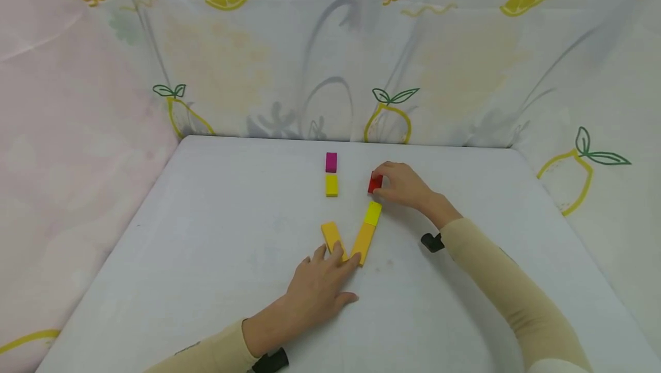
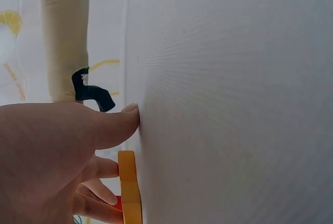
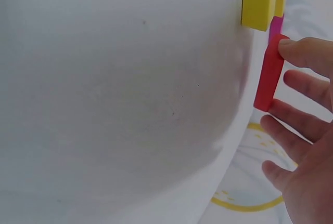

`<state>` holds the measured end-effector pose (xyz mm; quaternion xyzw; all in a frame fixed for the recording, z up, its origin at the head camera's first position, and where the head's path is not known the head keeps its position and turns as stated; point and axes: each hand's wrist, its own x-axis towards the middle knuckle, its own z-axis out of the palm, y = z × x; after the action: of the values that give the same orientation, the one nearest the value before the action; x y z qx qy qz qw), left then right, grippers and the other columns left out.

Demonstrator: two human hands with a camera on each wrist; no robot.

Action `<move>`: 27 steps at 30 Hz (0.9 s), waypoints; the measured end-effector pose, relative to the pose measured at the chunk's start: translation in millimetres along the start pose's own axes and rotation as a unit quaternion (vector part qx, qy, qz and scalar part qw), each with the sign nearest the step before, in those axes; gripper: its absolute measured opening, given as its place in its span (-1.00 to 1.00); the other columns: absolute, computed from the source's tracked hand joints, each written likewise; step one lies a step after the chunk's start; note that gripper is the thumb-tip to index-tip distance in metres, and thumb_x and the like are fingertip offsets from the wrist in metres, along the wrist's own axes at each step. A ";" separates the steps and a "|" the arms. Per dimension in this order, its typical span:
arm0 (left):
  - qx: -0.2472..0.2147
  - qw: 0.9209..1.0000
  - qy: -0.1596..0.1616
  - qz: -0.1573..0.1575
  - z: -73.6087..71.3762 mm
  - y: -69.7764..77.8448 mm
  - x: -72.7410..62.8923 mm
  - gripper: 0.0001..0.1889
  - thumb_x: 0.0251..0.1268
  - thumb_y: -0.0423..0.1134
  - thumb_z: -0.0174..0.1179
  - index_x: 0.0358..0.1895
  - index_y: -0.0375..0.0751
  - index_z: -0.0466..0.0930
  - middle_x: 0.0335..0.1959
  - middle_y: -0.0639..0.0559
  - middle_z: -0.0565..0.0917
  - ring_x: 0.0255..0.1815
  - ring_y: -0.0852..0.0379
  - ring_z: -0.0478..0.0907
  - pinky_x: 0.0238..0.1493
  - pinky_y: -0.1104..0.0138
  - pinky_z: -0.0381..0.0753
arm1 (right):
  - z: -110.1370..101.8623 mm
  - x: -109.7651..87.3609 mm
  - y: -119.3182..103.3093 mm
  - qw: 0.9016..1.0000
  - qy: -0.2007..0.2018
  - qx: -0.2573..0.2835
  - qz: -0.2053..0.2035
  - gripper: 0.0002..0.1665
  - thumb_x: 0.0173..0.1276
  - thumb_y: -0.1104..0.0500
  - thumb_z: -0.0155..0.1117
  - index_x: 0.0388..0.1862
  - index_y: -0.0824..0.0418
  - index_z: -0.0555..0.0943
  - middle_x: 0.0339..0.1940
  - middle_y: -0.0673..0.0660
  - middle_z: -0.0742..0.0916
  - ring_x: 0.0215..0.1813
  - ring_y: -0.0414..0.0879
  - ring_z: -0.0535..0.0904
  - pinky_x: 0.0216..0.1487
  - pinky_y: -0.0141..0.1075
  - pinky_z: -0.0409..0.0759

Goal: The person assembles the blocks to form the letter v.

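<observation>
My right hand (image 1: 405,185) pinches a red block (image 1: 376,182) between thumb and fingertips. In the right wrist view, the red block (image 3: 270,76) lies between the thumb at one end and a finger at the other. Just nearer than it, a yellow block (image 1: 373,213) meets the end of a longer orange block (image 1: 364,241). A second orange block (image 1: 331,234) slants the other way, making a V. My left hand (image 1: 320,290) rests its fingertips on the near ends of both orange blocks, its fingers spread and thumb held out to the side.
Behind the V, a magenta block (image 1: 331,162) and another yellow block (image 1: 331,186) stand in line on the white table (image 1: 206,235). A lemon-printed cloth (image 1: 320,46) hangs beyond the table's far edge. Dark wrist devices (image 1: 431,242) sit at both sleeves.
</observation>
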<state>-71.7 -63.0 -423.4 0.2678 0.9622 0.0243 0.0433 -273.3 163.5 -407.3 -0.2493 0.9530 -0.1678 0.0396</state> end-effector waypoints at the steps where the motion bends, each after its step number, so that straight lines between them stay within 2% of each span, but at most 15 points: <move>1: 0.000 1.000 0.001 0.000 -0.1 -0.1 0.1 -0.24 0.22 0.37 0.18 0.47 0.23 0.30 0.36 -0.10 0.45 0.26 -0.22 0.48 -0.06 0.03 0.69 | -0.1 -0.7 -0.3 1.000 0.002 0.000 -0.001 -0.63 0.30 0.06 0.37 0.05 0.15 0.64 0.09 0.12 0.69 0.03 0.04 0.56 0.19 -0.09 0.61; 14: 0.008 1.000 0.024 0.004 2.8 0.5 0.2 -0.25 0.20 0.37 0.20 0.44 0.21 0.33 0.31 -0.10 0.48 0.23 -0.22 0.51 -0.17 0.07 0.70 | 3.1 -10.3 2.0 1.000 0.007 -0.014 -0.012 -0.61 0.27 0.05 0.41 0.03 0.17 0.66 0.06 0.14 0.71 0.00 0.04 0.58 0.19 -0.07 0.60; 27: 0.006 1.000 0.017 0.004 1.9 0.9 0.1 -0.25 0.21 0.36 0.19 0.45 0.21 0.33 0.31 -0.09 0.46 0.24 -0.20 0.50 -0.15 0.07 0.70 | 9.4 -15.3 5.9 1.000 0.012 -0.011 -0.021 -0.65 0.26 0.09 0.41 -0.01 0.19 0.68 0.04 0.14 0.72 -0.01 0.02 0.60 0.17 -0.08 0.61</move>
<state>-71.1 -62.1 -425.2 0.2711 0.9619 0.0235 0.0253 -261.1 173.0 -418.3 -0.2677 0.9497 -0.1611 0.0222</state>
